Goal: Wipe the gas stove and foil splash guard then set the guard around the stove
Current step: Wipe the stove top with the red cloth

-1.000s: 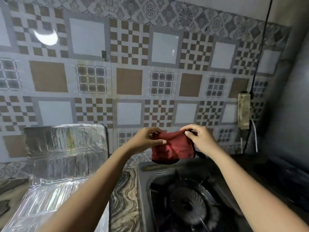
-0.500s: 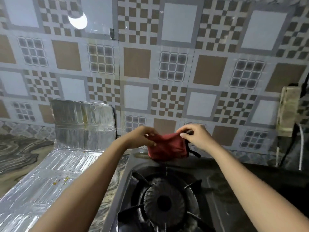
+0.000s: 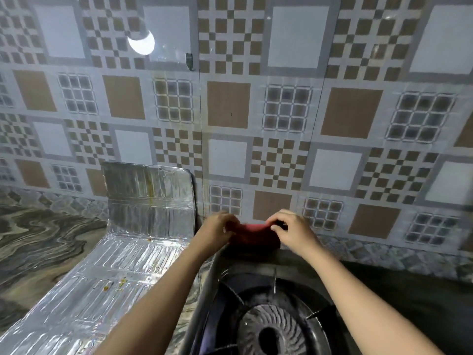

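Note:
A dark red cloth point(image 3: 252, 235) is held between both hands at the back edge of the gas stove point(image 3: 256, 316). My left hand point(image 3: 217, 230) pinches its left end and my right hand point(image 3: 291, 230) pinches its right end. The stove is grey, with a round burner point(image 3: 271, 334) and black pan supports at the bottom middle. The foil splash guard point(image 3: 122, 272) lies to the left of the stove on the counter, one panel flat and the far panel point(image 3: 148, 198) standing against the wall. Yellow-brown stains mark the foil.
A patterned tiled wall point(image 3: 281, 111) rises right behind the stove. The marbled counter point(image 3: 38, 247) stretches to the left of the foil. A dark counter surface point(image 3: 409, 290) lies to the right of the stove.
Both hands have lowered the red cloth toward the stove's back edge and bunched it smaller. The view has tilted down and moved closer to the wall.

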### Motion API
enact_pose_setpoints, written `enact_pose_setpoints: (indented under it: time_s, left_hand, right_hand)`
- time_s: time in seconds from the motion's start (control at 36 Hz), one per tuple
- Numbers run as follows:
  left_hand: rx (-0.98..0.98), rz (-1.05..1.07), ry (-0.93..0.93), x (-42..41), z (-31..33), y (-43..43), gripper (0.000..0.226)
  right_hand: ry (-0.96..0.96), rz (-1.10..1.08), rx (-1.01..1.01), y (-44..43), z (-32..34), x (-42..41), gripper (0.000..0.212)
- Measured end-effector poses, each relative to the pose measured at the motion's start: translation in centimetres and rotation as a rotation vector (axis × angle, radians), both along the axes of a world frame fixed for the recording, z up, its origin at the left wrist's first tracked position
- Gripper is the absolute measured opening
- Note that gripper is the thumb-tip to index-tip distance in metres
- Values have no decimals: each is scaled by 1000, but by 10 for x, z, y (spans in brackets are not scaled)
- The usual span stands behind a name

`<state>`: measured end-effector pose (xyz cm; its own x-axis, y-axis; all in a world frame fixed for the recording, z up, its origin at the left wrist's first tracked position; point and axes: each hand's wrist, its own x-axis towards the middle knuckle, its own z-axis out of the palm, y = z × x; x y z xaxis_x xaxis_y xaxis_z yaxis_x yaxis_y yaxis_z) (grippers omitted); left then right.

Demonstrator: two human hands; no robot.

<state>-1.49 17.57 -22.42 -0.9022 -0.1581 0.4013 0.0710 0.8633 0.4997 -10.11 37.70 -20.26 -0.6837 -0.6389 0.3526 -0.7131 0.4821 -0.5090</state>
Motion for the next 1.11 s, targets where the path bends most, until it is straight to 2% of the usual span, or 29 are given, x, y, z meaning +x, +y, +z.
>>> enact_pose_setpoints:
  time_s: [0.17, 0.39, 0.44, 0.53, 0.67, 0.83, 0.97, 1.11]
  left_hand:
    - [19, -115, 65, 12, -11, 0, 31]
    - [115, -176, 9, 35, -29, -4, 34]
    - [227, -127, -35, 43, -37, -5, 46]
    - [527, -41, -109, 60, -49, -2, 60]
    - [851, -31, -237, 80, -67, 6, 57]
    - [970, -32, -222, 90, -70, 14, 49]
    - [1007, -16, -207, 90, -69, 17, 48]
    - [1103, -18, -175, 90, -67, 20, 46]
  right_hand:
    - [-109, 56, 10, 15, -11, 16, 11]
    - [-245, 180, 187, 24, -7, 26, 14]
    - [-280, 197, 208, 24, -6, 25, 14]
    - [-286, 181, 170, 20, -6, 23, 23]
    - [-281, 263, 270, 1, -11, 21, 43]
    - [-193, 442, 579, -29, -13, 14, 59]
    - [-200, 448, 567, -45, -19, 11, 56]
    - [-128, 347, 524, -57, -28, 16, 50]
